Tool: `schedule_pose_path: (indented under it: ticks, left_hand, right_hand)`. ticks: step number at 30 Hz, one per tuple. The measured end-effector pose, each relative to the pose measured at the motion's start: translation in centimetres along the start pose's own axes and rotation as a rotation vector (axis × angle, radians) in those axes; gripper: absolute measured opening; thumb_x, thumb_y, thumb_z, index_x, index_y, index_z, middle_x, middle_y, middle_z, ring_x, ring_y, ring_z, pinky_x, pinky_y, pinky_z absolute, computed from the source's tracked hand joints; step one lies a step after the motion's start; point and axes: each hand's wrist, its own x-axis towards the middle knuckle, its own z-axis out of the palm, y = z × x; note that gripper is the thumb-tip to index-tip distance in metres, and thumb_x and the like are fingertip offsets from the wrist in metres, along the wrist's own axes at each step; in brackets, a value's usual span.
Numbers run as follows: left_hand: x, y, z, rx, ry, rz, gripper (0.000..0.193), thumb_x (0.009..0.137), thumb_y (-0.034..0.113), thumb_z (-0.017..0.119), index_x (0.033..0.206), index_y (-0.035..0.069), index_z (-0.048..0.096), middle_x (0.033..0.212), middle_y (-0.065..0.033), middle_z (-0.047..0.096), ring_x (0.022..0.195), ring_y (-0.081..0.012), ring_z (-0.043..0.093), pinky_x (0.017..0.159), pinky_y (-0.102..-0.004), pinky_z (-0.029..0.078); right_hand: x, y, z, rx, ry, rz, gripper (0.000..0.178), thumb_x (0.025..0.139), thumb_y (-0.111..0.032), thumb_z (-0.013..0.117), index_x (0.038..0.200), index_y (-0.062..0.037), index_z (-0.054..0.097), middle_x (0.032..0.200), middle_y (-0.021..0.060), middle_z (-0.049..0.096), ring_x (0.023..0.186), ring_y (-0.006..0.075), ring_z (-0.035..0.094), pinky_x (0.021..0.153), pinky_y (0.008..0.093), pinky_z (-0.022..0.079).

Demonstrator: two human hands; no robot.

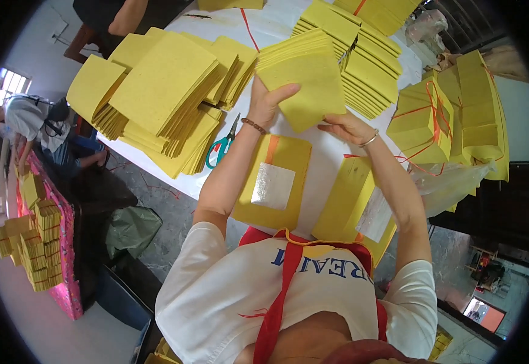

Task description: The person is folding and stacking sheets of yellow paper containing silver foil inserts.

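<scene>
My left hand (270,102) is closed round the left side of a stack of yellow paper (307,82), its thumb lying across the top sheet. At the stack's lower right corner, my right hand (350,128) has its fingertips pinched on the edge. The stack is held tilted above the white-covered table. Below it lie a yellow paper bundle (285,159) with an orange strip and a silvery square, and another yellow bundle (340,197), partly behind my right forearm. Teal-handled scissors (217,153) rest to the left of my left forearm.
Piles of folded yellow paper (164,85) cover the table's left side. More stacks (370,79) stand at the far right, beside bundles tied with red string (437,121). A person (40,124) bends over a pink-covered table at left; another person's arm (128,17) shows at top left.
</scene>
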Motion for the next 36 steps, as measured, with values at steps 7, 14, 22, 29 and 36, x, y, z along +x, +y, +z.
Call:
schedule_pose_path:
  ticks: [7, 14, 22, 29, 36]
  left_hand:
    - [0.3, -0.8, -2.1, 0.414, -0.084, 0.033, 0.085, 0.063, 0.01, 0.078, 0.131, 0.001, 0.026, 0.123, -0.0139, 0.045, 0.113, -0.0205, 0.045, 0.097, -0.0335, 0.037]
    - [0.2, -5.6, -4.1, 0.713, -0.151, -0.017, 0.114, 0.054, 0.016, 0.084, 0.138, 0.002, 0.01, 0.137, -0.0189, 0.028, 0.128, -0.0294, 0.029, 0.105, -0.0373, 0.028]
    - [0.0, -6.3, -4.5, 0.826, -0.205, -0.037, 0.12, 0.05, 0.023, 0.087, 0.137, 0.0, 0.008, 0.139, -0.0224, 0.023, 0.13, -0.0332, 0.024, 0.106, -0.0397, 0.026]
    - [-0.4, -4.1, -3.0, 0.854, -0.03, 0.024, 0.085, 0.064, 0.023, 0.078, 0.127, -0.002, 0.026, 0.115, -0.0185, 0.051, 0.105, -0.0321, 0.053, 0.09, -0.0381, 0.044]
    - [0.7, -2.2, -0.6, 0.03, 0.109, -0.287, 0.056, 0.072, 0.013, 0.07, 0.115, -0.007, 0.04, 0.105, -0.0176, 0.056, 0.094, -0.0231, 0.059, 0.079, -0.0326, 0.05]
  right_hand:
    - [1.1, -4.8, 3.0, -0.516, 0.059, -0.321, 0.105, 0.068, -0.007, 0.073, 0.142, -0.0128, -0.001, 0.14, 0.0124, 0.024, 0.13, 0.0228, 0.026, 0.104, 0.0348, 0.029]
    - [4.6, -1.6, -1.2, -0.967, 0.153, -0.264, 0.104, 0.058, -0.01, 0.081, 0.138, -0.0058, 0.015, 0.135, 0.0092, 0.031, 0.126, 0.0203, 0.028, 0.105, 0.0322, 0.027]
    - [5.6, 0.0, -2.0, -0.797, 0.094, -0.312, 0.096, 0.055, -0.014, 0.084, 0.133, -0.0057, 0.028, 0.128, 0.01, 0.034, 0.12, 0.023, 0.033, 0.104, 0.0325, 0.028]
    - [5.1, -1.3, -0.8, -0.741, 0.095, -0.354, 0.091, 0.061, -0.024, 0.081, 0.131, 0.0002, 0.029, 0.127, 0.0133, 0.037, 0.118, 0.0236, 0.038, 0.1, 0.0322, 0.033]
    - [1.2, -6.3, 4.1, -0.663, 0.179, -0.135, 0.092, 0.071, -0.057, 0.063, 0.133, 0.0015, 0.027, 0.115, 0.015, 0.051, 0.106, 0.0179, 0.05, 0.086, 0.0286, 0.04]
